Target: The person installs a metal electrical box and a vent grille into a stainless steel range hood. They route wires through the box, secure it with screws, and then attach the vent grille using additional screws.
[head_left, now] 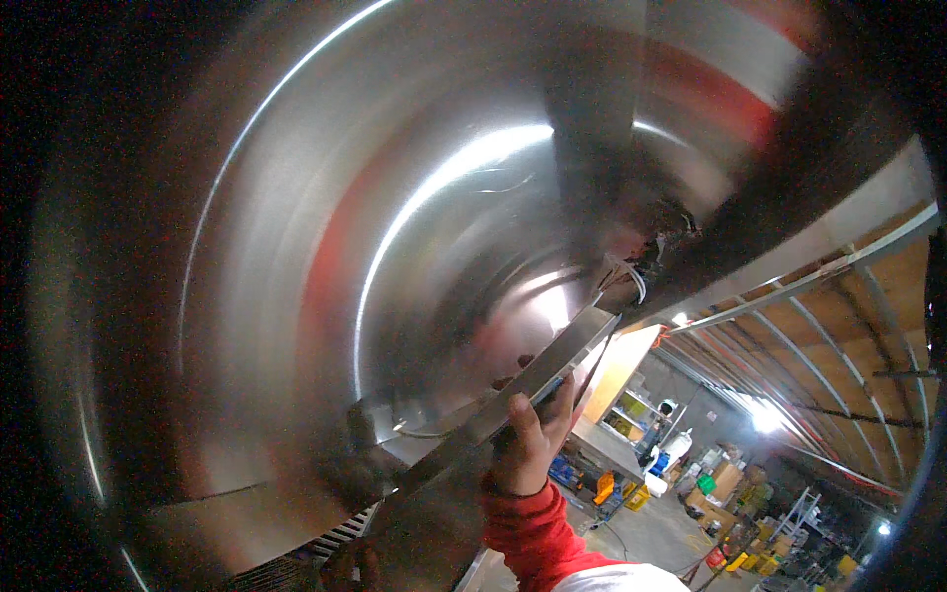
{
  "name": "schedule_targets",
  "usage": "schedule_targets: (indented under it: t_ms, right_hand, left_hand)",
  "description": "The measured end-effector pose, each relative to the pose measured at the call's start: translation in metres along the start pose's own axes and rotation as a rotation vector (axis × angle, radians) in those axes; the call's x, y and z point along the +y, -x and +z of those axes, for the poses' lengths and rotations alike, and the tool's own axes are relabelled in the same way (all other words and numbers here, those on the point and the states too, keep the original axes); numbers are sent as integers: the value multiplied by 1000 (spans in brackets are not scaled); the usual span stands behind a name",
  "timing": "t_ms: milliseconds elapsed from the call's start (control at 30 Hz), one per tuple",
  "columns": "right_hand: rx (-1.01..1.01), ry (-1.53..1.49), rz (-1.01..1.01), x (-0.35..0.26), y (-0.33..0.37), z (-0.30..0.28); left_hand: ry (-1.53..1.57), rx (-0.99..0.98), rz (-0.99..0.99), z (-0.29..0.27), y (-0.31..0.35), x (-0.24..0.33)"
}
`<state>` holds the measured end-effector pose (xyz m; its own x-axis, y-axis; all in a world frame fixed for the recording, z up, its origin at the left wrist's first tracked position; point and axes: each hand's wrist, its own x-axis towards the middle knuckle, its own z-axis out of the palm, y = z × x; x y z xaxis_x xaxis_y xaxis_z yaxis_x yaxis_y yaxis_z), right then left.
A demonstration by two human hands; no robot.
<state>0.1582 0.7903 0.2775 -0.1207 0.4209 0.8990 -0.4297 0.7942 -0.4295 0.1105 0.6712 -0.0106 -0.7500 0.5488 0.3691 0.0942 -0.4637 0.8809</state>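
Note:
My right hand (533, 439), in a red cuff, comes up from the lower edge. Its thumb and fingers close around a long, narrow metal strip (552, 370) that slants from lower left to upper right. Thin pale wires (631, 276) stick out near the strip's upper end. Below its lower end lies a slotted metal grille (345, 533). In the shadow near the grille, a dark shape like fingers (360, 567) looks to be my left hand; its grip is too dim to make out.
A shiny, curved metal surface (266, 296) fills the left and middle, with a small metal box (377, 419) and a thin cable on it. To the right lies a workshop with shelves (626, 414), cardboard boxes (727, 481), yellow crates and a slatted ceiling (838, 335).

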Motion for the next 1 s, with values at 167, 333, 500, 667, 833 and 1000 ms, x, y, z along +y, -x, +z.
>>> schedule_targets:
  t_ms: [167, 333, 500, 667, 833, 1000]
  right_hand:
    - [-84, -31, 109, -5, 22, -36]
    - [-161, -85, 153, 8, 47, -58]
    - [-260, -183, 280, 27, 72, -74]
    - [-333, -37, 255, 51, 98, -101]
    - [-441, 57, 125, 90, 129, -129]
    - [-466, -9, 140, 103, 148, -143]
  left_hand:
    - [-89, -52, -101, -4, 25, 38]
    - [-208, -69, -370, 5, 47, 48]
    - [20, 323, -136, 31, 55, 30]
    - [-162, 376, 87, 40, 41, 37]
    - [-405, 332, 400, 58, 19, 76]
    - [-589, 269, 497, 99, -15, 119]
